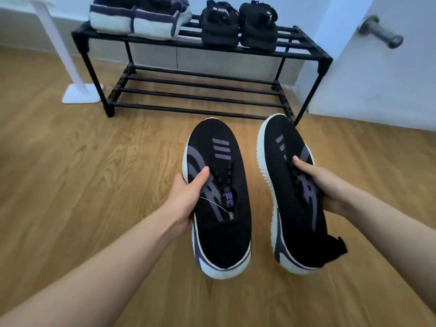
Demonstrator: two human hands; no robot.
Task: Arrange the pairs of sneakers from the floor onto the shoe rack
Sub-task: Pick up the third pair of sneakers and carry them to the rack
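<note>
I hold a pair of black sneakers with purple stripes and white soles above the wooden floor, toes pointing at the rack. My left hand grips the left sneaker at its side, thumb on top. My right hand grips the right sneaker, which is tilted onto its side. The black two-tier shoe rack stands ahead against the wall. Its top tier carries a black, purple and white pair on the left and an all-black pair on the right. The lower tier holds no shoes.
A white stand with a flat base rises just left of the rack. A white door with a metal handle is on the right, close to the rack's right end. Wooden floor spreads around me.
</note>
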